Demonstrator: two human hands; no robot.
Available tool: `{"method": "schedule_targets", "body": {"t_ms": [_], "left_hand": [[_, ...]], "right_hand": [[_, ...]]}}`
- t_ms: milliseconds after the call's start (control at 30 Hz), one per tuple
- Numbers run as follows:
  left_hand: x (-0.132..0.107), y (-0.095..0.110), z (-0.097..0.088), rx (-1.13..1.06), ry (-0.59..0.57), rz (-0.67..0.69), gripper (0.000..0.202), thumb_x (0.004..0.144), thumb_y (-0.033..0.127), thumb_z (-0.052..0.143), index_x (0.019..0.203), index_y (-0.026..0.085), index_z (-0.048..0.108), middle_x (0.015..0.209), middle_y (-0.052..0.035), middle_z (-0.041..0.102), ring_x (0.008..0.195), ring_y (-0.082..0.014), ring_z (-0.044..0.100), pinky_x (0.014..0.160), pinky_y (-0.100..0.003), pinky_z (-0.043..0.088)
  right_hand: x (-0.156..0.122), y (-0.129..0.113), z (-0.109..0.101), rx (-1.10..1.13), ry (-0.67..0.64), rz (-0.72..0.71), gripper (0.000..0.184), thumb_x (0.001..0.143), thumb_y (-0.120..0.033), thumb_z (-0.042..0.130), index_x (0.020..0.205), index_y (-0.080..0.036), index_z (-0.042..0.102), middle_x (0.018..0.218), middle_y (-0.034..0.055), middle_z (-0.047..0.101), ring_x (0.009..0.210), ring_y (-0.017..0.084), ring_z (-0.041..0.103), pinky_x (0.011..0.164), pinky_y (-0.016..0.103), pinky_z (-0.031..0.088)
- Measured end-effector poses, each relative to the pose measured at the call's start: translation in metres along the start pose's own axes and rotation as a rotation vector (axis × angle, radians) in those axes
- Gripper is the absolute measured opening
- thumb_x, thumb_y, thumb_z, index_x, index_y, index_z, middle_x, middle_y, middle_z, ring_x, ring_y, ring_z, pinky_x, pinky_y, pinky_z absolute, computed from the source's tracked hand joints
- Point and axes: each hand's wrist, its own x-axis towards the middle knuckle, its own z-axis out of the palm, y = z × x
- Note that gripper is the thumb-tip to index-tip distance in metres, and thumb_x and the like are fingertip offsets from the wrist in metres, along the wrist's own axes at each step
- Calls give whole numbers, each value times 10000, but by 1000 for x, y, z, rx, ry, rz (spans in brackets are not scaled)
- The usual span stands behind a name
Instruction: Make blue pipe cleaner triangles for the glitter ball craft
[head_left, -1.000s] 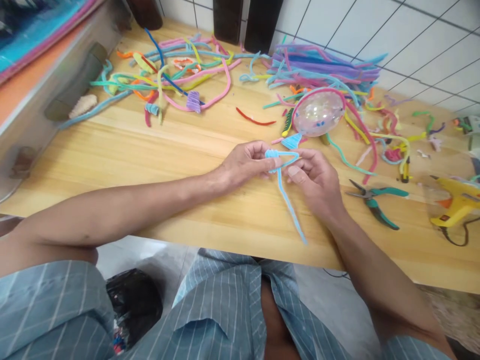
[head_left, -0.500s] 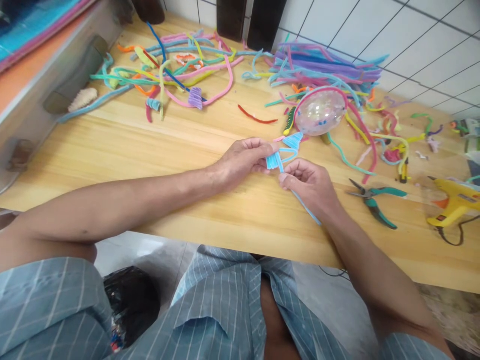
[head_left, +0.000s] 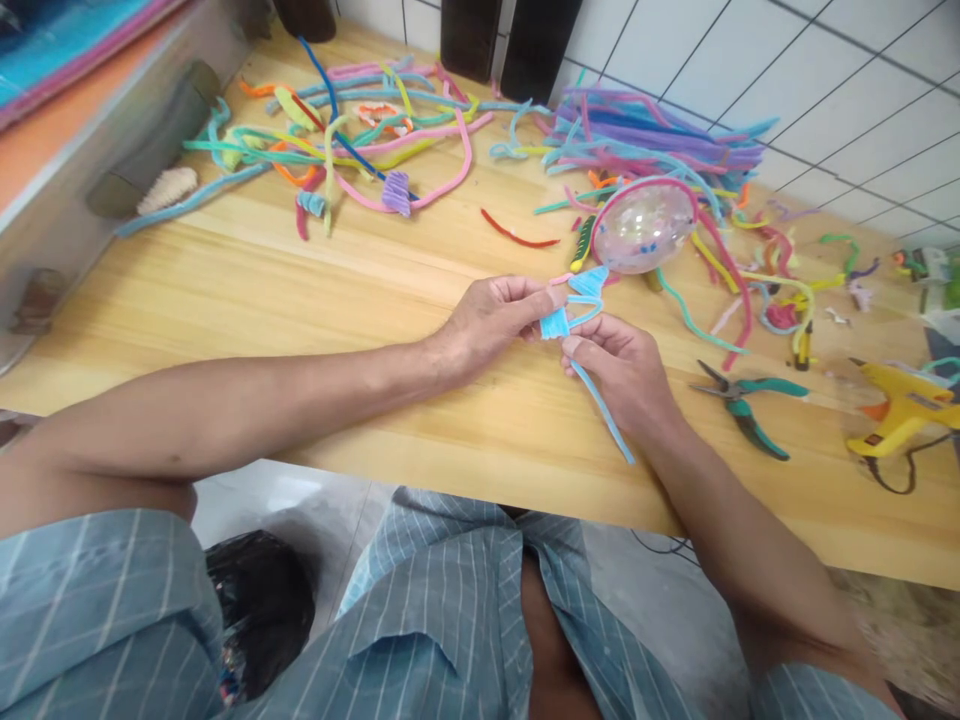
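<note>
A light-blue pipe cleaner piece point(head_left: 555, 323), folded into flat side-by-side rows, is pinched between the thumb and fingers of my left hand point(head_left: 504, 318). From it a strand loops up to a second zigzag blue section point(head_left: 589, 282). My right hand point(head_left: 616, 358) grips the same pipe cleaner close to the folded rows. Its loose tail point(head_left: 604, 415) hangs down past my right fingers toward the table's front. The tips of my left fingers are partly hidden behind the folded piece.
A clear round dish with a pink rim point(head_left: 645, 228) stands just beyond my hands. Pliers point(head_left: 750, 400) and a yellow glue gun point(head_left: 904, 405) lie to the right. Loose pipe cleaners point(head_left: 375, 150) spread at back left, and a thick bundle point(head_left: 652, 135) lies by the tiled wall.
The strand by my right hand now lies against the folded rows, and its tail hangs slightly lower and further left. Both hands stay close together, gripping the pipe cleaner.
</note>
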Motion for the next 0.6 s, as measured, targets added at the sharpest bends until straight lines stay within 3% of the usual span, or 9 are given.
{"method": "schedule_targets", "body": {"t_ms": [200, 367, 600], "left_hand": [[0, -4, -1, -60, -50, -7, 353, 883, 458, 893, 795, 149, 748, 765, -15, 728, 720, -112, 618, 717, -241, 491], [-2, -1, 1, -133, -92, -48, 356, 936, 468, 838, 808, 160, 713, 774, -11, 705, 728, -115, 634, 690, -229, 496], [-4, -2, 0, 45, -130, -61, 268, 854, 265, 901, 778, 164, 664, 649, 40, 597, 588, -75, 506, 594, -225, 387]], "right_hand": [[1, 2, 1, 32, 33, -25, 259, 784, -442, 902, 760, -242, 740, 687, -21, 631, 630, 137, 507, 621, 304, 409], [1, 1, -1, 15, 78, -47, 219, 793, -382, 887, 741, -248, 723, 677, -28, 585, 630, 132, 466, 607, 298, 377], [0, 1, -5, 9, 106, -63, 234, 776, -376, 870, 718, -239, 689, 674, -28, 624, 630, 129, 492, 615, 295, 394]]}}
